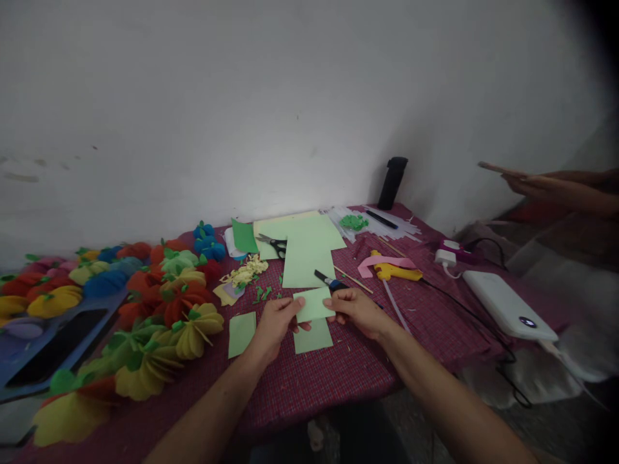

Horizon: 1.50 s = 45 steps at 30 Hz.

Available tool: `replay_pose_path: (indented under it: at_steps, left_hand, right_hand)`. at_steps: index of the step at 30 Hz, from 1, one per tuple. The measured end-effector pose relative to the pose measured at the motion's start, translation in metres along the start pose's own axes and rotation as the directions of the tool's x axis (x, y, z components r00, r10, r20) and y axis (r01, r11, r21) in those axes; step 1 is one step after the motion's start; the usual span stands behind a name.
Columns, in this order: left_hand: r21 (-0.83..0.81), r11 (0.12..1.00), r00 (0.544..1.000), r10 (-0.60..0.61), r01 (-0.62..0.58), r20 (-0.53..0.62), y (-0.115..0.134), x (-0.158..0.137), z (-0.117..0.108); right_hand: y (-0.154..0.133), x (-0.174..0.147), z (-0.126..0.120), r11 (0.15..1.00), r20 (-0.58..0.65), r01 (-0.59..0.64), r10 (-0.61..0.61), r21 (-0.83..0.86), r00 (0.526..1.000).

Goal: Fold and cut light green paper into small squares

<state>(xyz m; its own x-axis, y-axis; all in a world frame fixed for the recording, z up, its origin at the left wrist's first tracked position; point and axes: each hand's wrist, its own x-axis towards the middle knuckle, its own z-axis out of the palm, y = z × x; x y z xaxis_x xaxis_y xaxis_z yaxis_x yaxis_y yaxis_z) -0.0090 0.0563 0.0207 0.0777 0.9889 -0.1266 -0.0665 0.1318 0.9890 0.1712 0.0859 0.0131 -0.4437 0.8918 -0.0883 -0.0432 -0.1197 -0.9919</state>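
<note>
Between my two hands I hold a small light green sheet of paper (312, 304). My left hand (278, 319) pinches its left edge with thumb on top, and my right hand (358, 310) pinches the right edge. Under it on the cloth lies another light green paper piece (314, 340), partly covered. A third light green piece (242, 334) is to the left. Just beyond my right hand lies a utility knife (329, 281) with a dark handle. Larger light green sheets (309, 258) spread out behind, beside black-handled scissors (275, 245).
Several colourful paper pumpkins (164, 303) crowd the left, near a black phone (60, 345). A yellow glue gun (396, 270), pink strip, white power bank (507, 306) and cables occupy the right. A black bottle (393, 182) stands by the wall. Another person's hands (546, 187) hold something thin.
</note>
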Motion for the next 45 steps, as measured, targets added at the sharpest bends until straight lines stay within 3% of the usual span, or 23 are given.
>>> replay_pose_path:
  at_steps: [7, 13, 16, 23, 32, 41, 45]
  left_hand:
    - [-0.018, 1.000, 1.000, -0.015, 0.015, -0.017, 0.001, 0.000, 0.000]
    - [-0.063, 0.997, 0.991, -0.047, 0.055, 0.126, -0.002, -0.003, 0.001]
    - [-0.042, 0.997, 0.988, -0.058, 0.065, 0.142, -0.004, -0.002, 0.001]
    - [-0.045, 0.994, 0.989, -0.097, 0.102, 0.107, -0.003, -0.001, 0.000]
    - [-0.230, 0.970, 0.996, -0.067, 0.077, 0.054, -0.011, 0.002, 0.003]
    - [-0.158, 0.987, 0.998, 0.007, -0.018, -0.070, -0.006, 0.000, 0.000]
    - [-0.194, 0.981, 0.997, 0.019, -0.033, -0.070, -0.006, 0.001, 0.001]
  right_hand:
    - [-0.001, -0.001, 0.000, 1.000, 0.005, 0.004, -0.004, -0.025, 1.000]
    - [-0.001, -0.001, 0.001, 0.999, 0.001, 0.021, -0.021, -0.044, 1.000]
    - [0.000, -0.001, 0.001, 0.998, -0.007, 0.028, -0.029, -0.063, 1.000]
    - [0.000, -0.001, 0.002, 0.992, -0.008, 0.041, -0.042, -0.118, 0.999]
    - [0.001, -0.003, 0.005, 0.986, 0.052, 0.063, -0.055, -0.153, 0.997]
    - [0.001, -0.003, 0.005, 0.990, 0.054, 0.066, -0.060, -0.128, 0.997]
    - [0.000, -0.004, 0.005, 0.989, 0.054, 0.067, -0.060, -0.129, 0.997]
